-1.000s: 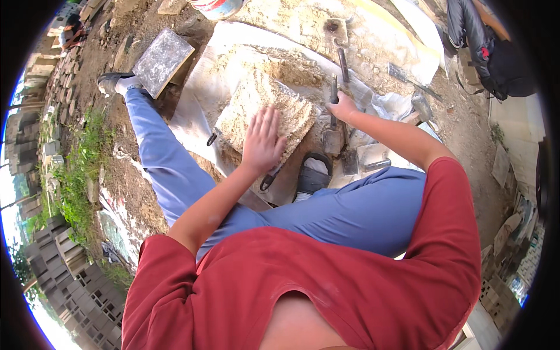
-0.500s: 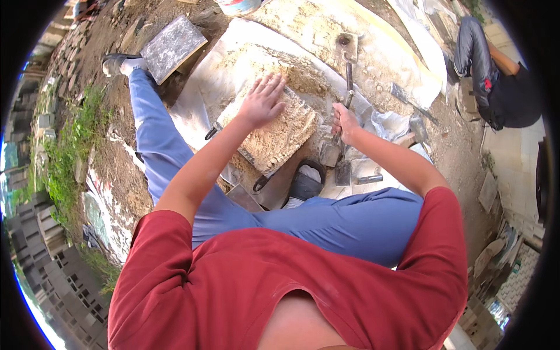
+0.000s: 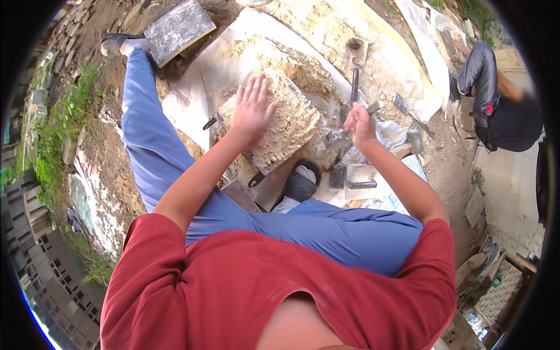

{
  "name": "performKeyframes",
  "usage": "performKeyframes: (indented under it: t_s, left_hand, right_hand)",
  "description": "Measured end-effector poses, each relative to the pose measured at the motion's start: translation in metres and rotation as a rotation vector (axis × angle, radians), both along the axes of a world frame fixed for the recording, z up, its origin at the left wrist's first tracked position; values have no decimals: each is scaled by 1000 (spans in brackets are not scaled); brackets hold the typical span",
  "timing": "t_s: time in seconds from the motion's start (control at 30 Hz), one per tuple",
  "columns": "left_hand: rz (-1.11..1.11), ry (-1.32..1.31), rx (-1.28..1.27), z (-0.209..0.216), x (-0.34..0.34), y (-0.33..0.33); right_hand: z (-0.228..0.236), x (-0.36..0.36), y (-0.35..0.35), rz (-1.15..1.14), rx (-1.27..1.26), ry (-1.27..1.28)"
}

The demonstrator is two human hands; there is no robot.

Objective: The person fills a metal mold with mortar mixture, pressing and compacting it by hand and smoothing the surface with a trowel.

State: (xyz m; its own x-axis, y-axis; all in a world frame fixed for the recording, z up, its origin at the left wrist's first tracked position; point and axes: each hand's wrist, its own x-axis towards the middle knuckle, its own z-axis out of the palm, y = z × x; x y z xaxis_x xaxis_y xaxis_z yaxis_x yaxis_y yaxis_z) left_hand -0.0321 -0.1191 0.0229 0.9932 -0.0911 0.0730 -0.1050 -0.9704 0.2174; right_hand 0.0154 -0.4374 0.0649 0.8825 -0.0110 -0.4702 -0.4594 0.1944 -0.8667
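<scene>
My left hand (image 3: 252,111) lies flat with fingers spread on crumbly, sand-coloured material (image 3: 291,131). That material is heaped on a square block or mould with a dark metal edge; dark loop handles (image 3: 255,179) stick out at its side. My right hand (image 3: 360,123) is closed round a short tool (image 3: 336,139), with a grey flat head below the fist and a pale handle end above it. Its exact kind cannot be made out. Beyond that fist lies a square-plated trowel (image 3: 354,81) with a dark handle.
A white sheet (image 3: 185,105) with loose material spreads underneath. A speckled square board (image 3: 178,32) leans by my left foot. To the right lie a flat-bladed tool (image 3: 411,114), a float with a dark handle (image 3: 361,184) and crumpled plastic. Another person (image 3: 507,105) sits at far right.
My left hand has shifted slightly left and nearer over the material. The right fist has moved right, and the tool in it has tilted. The view has shifted a little.
</scene>
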Motion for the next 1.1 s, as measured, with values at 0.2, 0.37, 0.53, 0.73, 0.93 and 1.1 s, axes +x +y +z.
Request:
performKeyframes:
  t_s: [0.2,0.37,0.53,0.73,0.93,1.1]
  left_hand:
    - [-318,-47,6,4,-7,-39]
    - [-566,-26,-168,22,-61,-30]
    - [-691,-81,-235,10,-93,-19]
    - [-1110,61,-237,5,-87,49]
    - [-578,-102,-98,4,-45,99]
    - [-242,-92,-93,-4,-26,98]
  right_hand:
    - [94,13,4,170,153,-374]
    - [172,2,36,268,171,-526]
    - [221,-13,80,353,190,-513]
    - [229,-33,124,257,192,-455]
    - [192,-68,162,97,139,-514]
    - [166,-88,183,-15,76,-540]
